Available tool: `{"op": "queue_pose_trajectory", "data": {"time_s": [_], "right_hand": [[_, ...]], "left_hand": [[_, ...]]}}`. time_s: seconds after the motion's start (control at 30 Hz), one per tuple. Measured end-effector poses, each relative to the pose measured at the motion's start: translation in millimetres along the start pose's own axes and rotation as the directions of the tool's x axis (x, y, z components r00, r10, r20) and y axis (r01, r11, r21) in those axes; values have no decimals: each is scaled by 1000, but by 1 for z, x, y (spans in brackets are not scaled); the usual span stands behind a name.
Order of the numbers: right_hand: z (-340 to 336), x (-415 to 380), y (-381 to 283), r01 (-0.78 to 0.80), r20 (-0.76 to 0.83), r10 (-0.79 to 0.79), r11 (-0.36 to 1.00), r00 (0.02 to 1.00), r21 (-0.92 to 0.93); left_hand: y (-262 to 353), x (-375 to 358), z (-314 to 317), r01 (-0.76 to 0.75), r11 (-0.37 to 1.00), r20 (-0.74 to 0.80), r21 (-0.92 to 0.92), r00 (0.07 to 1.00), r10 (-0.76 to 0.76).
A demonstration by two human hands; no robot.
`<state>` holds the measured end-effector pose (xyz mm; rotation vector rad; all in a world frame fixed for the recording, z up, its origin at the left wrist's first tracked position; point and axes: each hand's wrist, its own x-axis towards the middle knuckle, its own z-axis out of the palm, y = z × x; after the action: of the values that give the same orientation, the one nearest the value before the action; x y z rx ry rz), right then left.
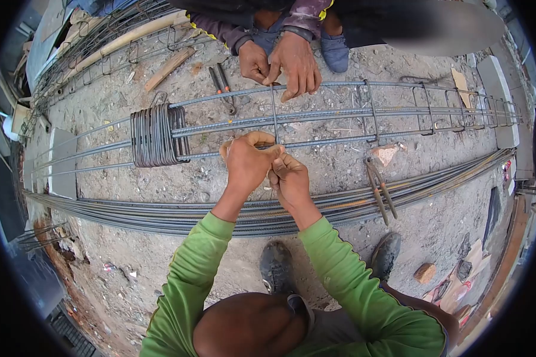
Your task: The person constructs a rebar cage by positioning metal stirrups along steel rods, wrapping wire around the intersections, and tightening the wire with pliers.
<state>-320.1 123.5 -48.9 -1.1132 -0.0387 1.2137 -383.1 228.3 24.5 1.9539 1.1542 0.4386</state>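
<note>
Stirrup: one tie [274, 113] is stood across the long bars at frame centre; its long axis is run up-down, roughly square to them.
Near bar: the lowest cage bar [327, 141] is run left-right, partly hidden behind the left hand.
Left hand: the left hand [248, 159] is placed at the stirrup's lower end, fingers curled, tips brought together by the crossing.
Right hand: the right hand [292, 181] is held just below, fingers bent, thumb and fingertips pinched close to the left ones.
Grip: the fingertips are bunched too tightly to read; whether wire is pinched in either hand cannot be told.
Key relation: the crossing is set just up-frame of the right fingertips; the left fingertips are nearer.
Far end: the stirrup's top is attended by a co-worker's hands [293, 65], upper centre.
Stirrup stack: bunched ties [155, 134] are hung on the bars, left of centre.
Pincers: one pair [377, 196] is laid over loose bars [143, 217], right of centre; another [224, 80] is left on the ground, upper centre-left.
</note>
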Motion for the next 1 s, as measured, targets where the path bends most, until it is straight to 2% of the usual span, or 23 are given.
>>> {"op": "queue_pose_trajectory", "data": {"time_s": [0.07,0.2,0.23,0.27,0.3,0.33,0.4,0.43,0.5,0.53,0.6,0.63,0.7,0.77,0.9,1.0], "right_hand": [[-3,-1,-1,-18,-11,18,1000,1000,14],[-3,-5,-5,-19,-2,19,1000,1000,22],[-1,-8,-7,-19,-2,19,1000,1000,20],[2,-11,-9,-32,-7,32,994,999,103],[5,-13,-12,-43,-8,45,982,999,185],[3,-15,-12,-41,-6,43,982,999,182],[-4,-20,-10,-157,112,132,956,985,249],[-5,-20,-9,-156,113,131,956,985,248],[-9,-20,-7,-155,62,149,981,987,112],[-8,-19,-3,-154,61,148,982,987,111],[-2,-13,5,-2,-8,2,1000,1000,-29],[-2,-10,7,-1,-6,1,1000,1000,-28],[1,-5,8,121,-53,-132,978,990,-168],[4,-6,10,152,-59,-164,974,985,-170],[5,-9,13,191,-93,-213,961,973,-202],[2,-13,12,231,-65,-254,940,965,-251]], "left_hand": [[1,1,1,66,994,25,-91,998,-64],[0,4,0,115,982,70,-147,992,-106],[3,5,-2,168,969,96,-181,984,-153],[5,6,-3,221,952,123,-213,972,-198],[5,6,-3,220,951,121,-216,973,-197],[6,6,-3,206,955,124,-212,975,-183],[5,7,-3,191,959,125,-210,978,-167],[1,7,-1,204,952,132,-227,975,-178],[2,6,0,218,944,141,-247,972,-188],[6,4,-2,205,947,119,-246,976,-180],[9,3,-3,188,951,97,-244,981,-169],[9,3,-3,186,954,84,-235,982,-171],[8,2,-2,185,957,71,-222,982,-173],[3,2,0,131,966,57,-223,991,-121],[8,-1,-4,119,967,54,-226,993,-109],[10,-1,-7,72,980,53,-186,997,-64]]}}
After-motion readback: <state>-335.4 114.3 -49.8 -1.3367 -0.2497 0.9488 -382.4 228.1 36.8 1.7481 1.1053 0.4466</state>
